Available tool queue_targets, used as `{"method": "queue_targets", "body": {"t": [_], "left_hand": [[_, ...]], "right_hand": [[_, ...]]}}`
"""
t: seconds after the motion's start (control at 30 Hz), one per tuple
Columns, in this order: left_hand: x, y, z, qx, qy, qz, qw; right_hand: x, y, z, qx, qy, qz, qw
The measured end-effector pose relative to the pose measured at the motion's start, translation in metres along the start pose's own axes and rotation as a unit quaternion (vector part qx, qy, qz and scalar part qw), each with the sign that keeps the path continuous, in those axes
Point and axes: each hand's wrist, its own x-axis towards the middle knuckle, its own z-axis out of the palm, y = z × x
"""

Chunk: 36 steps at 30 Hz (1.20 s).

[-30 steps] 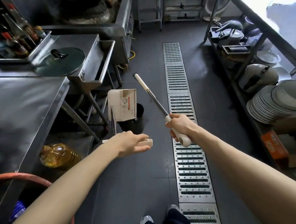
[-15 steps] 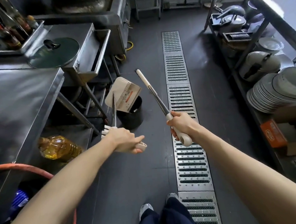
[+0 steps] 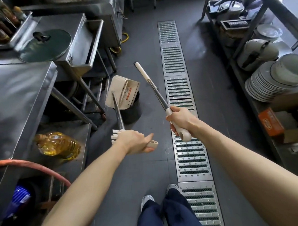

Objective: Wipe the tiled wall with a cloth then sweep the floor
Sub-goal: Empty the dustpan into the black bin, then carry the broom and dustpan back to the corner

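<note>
1. The left hand [image 3: 134, 141] sits at centre frame, fingers wrapped round the dustpan handle [image 3: 117, 111], whose shaft runs up the frame to the tilted cream dustpan [image 3: 124, 92] over a black bucket [image 3: 132, 112]; its orange label is unreadable.
2. The right hand [image 3: 182, 120], fingers clamped, grips the broom handle [image 3: 153, 85], which points toward the upper left above the floor [image 3: 148, 165].

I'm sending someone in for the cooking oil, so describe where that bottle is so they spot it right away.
Start at the long steel counter on the left of the aisle and look at the low shelf beneath it. The oil bottle lies on its side there, near the person's left hand. It is the only clear plastic bottle of golden-yellow liquid down there.
</note>
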Motion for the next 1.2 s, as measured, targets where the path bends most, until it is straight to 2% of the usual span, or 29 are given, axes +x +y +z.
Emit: {"method": "queue_targets", "body": {"t": [0.2, 0.37, 0.57, 0.67, 0.83, 0.87, 0.97, 1.03, 1.1, 1.2], "left_hand": [[-0.016, -0.017, 0.009, 0.005, 0.046, -0.037, 0.998], [-0.024, -0.010, 0.027, 0.001, 0.003, -0.003, 1.000], [-0.033, -0.032, 0.017, 0.024, 0.059, -0.035, 0.997], [-0.045, -0.045, 0.015, 0.025, 0.144, -0.048, 0.988], [-0.081, -0.084, -0.015, -0.022, 0.291, -0.055, 0.955], [-0.090, -0.092, -0.026, -0.064, 0.310, -0.075, 0.946], [-0.124, -0.113, -0.062, -0.222, 0.371, -0.168, 0.886], [-0.154, -0.122, -0.087, -0.255, 0.411, -0.193, 0.854], [-0.186, -0.124, -0.103, -0.246, 0.434, -0.209, 0.841], [-0.224, -0.115, -0.104, -0.285, 0.417, -0.229, 0.832]], "right_hand": [[-0.006, -0.005, 0.002, 0.007, -0.010, -0.005, 1.000], [-0.007, -0.010, 0.006, -0.006, -0.008, -0.020, 1.000], [-0.013, -0.016, 0.017, -0.011, -0.005, -0.033, 0.999], [-0.018, -0.018, 0.025, -0.009, -0.001, -0.035, 0.999], [-0.031, -0.022, 0.038, 0.010, -0.013, -0.046, 0.999], [-0.035, -0.024, 0.040, 0.022, -0.021, -0.048, 0.998], [-0.060, -0.037, 0.039, 0.045, -0.084, -0.091, 0.991], [-0.081, -0.051, 0.032, 0.079, -0.158, -0.173, 0.969], [-0.101, -0.070, 0.028, 0.150, -0.214, -0.246, 0.933], [-0.121, -0.096, 0.039, 0.184, -0.230, -0.331, 0.896]]}}
